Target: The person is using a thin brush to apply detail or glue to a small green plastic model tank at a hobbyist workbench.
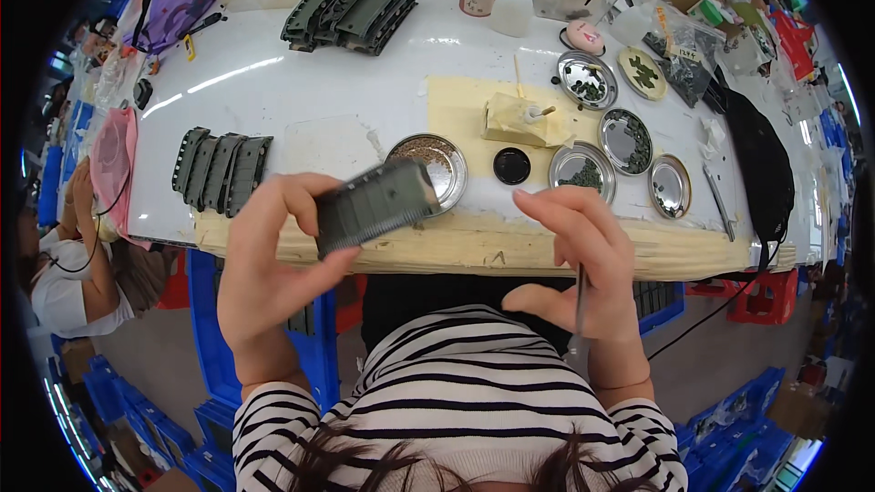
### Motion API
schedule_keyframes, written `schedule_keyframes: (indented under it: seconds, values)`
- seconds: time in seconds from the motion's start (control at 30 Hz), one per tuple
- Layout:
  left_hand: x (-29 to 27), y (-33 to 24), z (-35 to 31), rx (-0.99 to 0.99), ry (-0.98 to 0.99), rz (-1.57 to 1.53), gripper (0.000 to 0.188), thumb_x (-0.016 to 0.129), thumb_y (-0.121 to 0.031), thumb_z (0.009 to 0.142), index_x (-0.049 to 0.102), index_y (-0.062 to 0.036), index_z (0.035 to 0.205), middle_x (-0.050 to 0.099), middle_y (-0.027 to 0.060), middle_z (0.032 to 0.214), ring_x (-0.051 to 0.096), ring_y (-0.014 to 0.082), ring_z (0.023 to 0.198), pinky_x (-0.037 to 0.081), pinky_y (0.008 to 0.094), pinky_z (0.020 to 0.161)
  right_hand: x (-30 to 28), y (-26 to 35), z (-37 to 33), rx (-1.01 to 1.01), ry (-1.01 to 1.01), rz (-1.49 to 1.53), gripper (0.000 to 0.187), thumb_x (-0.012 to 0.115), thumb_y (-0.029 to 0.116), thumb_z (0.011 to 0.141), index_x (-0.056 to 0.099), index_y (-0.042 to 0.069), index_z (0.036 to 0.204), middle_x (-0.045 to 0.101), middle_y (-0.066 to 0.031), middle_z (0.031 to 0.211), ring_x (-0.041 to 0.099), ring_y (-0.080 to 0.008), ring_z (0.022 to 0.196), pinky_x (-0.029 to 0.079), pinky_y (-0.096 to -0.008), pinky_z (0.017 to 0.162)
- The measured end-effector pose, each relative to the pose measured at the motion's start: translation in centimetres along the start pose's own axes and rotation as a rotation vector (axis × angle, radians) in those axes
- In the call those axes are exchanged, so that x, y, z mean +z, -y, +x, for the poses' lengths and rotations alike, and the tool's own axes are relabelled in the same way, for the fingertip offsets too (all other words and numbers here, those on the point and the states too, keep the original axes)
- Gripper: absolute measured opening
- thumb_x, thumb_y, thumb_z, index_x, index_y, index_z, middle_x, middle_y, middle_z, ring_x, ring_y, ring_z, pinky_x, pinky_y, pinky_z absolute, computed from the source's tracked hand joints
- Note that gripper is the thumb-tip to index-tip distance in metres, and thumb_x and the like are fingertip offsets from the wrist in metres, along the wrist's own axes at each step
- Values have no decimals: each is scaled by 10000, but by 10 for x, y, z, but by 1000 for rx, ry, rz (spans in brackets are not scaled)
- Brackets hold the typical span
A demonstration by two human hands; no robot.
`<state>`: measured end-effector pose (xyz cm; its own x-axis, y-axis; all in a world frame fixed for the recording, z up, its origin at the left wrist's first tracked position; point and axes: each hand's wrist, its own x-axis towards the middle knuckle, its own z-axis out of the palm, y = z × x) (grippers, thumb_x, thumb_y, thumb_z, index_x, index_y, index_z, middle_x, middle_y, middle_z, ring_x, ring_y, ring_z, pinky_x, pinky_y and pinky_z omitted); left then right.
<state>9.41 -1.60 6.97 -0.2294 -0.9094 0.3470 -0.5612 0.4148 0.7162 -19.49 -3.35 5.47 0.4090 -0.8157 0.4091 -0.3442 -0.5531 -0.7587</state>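
My left hand (260, 269) is closed on a dark green ribbed plastic part (375, 207), gripping its left end between thumb and fingers. The part is held up tilted over the table's near edge, hiding some of a round metal tin (447, 169) with small brown bits in it. In my right hand (588, 260) a thin metal tool (580, 310), which looks like tweezers, is tucked under the curled fingers and points down toward me. Thumb and forefinger of that hand stand apart. Left of my left hand, several similar green parts (221, 169) lie in a row.
More green parts (351, 11) are stacked at the back. Several round tins (629, 139) of small green pieces stand on the right, near a yellowish block (524, 120) and a black round cap (511, 166). A pen-like tool (720, 205) and black cloth (761, 155) lie farther right.
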Motion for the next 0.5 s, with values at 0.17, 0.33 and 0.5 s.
schedule_keyframes:
  seconds: [0.17,0.33,0.5]
  values:
    - [30,-17,-8,74,242,-184,366,808,-61,594,502,-74,793,631,115,988,565,260,841,464,322,736,17,4,0,-93,180,-10,696,821,348,635,576,10,1191,598,-121,981,631,-242,731,511,-308,596]
    - [58,-12,-9,-31,89,-605,703,870,-112,588,483,-51,1172,582,135,1129,567,238,1018,465,352,877,7,6,1,-123,81,51,600,839,260,636,609,0,1125,626,-117,927,643,-236,735,522,-299,609]
    - [101,-10,-14,-203,31,-1239,983,906,-190,578,329,-11,1353,507,185,1265,506,272,1184,425,406,995,8,10,1,-114,-59,82,636,875,243,576,626,-23,1097,623,-115,903,623,-208,760,505,-275,629]
